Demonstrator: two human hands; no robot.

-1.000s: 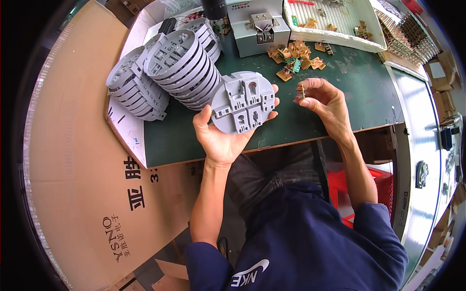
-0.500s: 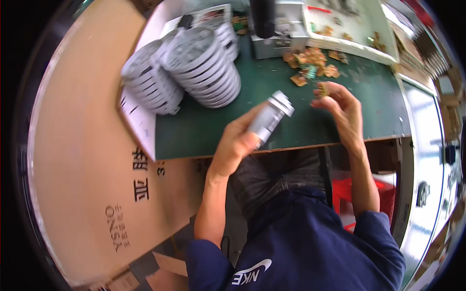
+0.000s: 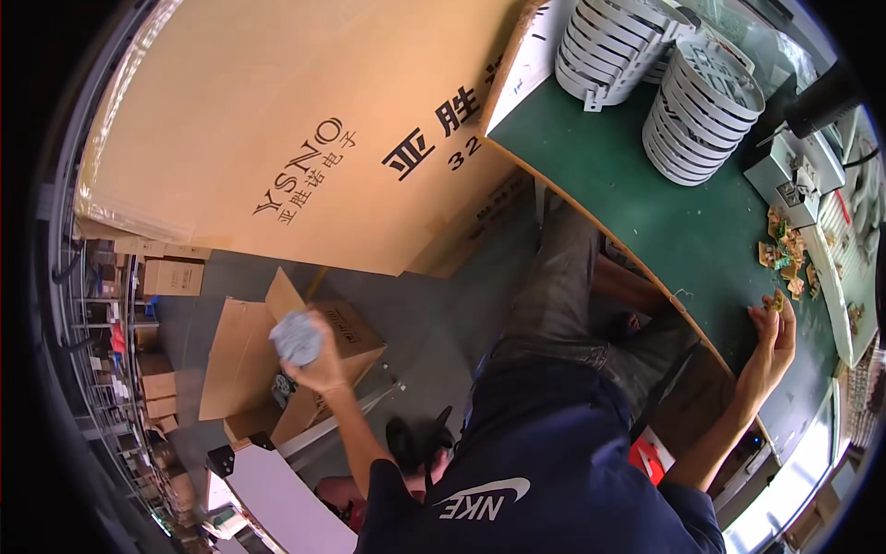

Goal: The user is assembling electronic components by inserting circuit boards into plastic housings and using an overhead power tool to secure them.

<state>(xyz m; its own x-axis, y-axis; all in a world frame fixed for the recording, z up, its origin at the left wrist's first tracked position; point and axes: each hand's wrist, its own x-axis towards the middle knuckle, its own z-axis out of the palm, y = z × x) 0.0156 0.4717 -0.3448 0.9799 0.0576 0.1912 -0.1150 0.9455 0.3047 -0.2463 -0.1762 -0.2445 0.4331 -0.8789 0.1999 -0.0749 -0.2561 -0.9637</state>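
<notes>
Off to the left, my left hand (image 3: 323, 365) grips a grey cylindrical part (image 3: 297, 338), its round end facing up. Hand and part are above an open cardboard box (image 3: 238, 346); something grey lies inside, partly hidden by the flaps. At the right, by the edge of the green table (image 3: 637, 198), the fingertips of my right hand (image 3: 773, 342) pinch a small yellow-brown piece (image 3: 777, 301). Just beyond that hand lies a loose pile of small tan and green pieces (image 3: 786, 254). Their exact kind is too small to tell.
Two stacks of grey slotted rings (image 3: 697, 120) stand at the table's far side. Right of them are a metal box device (image 3: 789, 175) and a white tray (image 3: 831, 295). A huge cardboard carton (image 3: 305, 102) fills the upper left. Another person's dark shoe (image 3: 406, 443) shows below.
My view has swung left. My left hand has carried the grey cylindrical part from the table edge to over the open box. My right hand stays by the pile, still pinching the small piece.
</notes>
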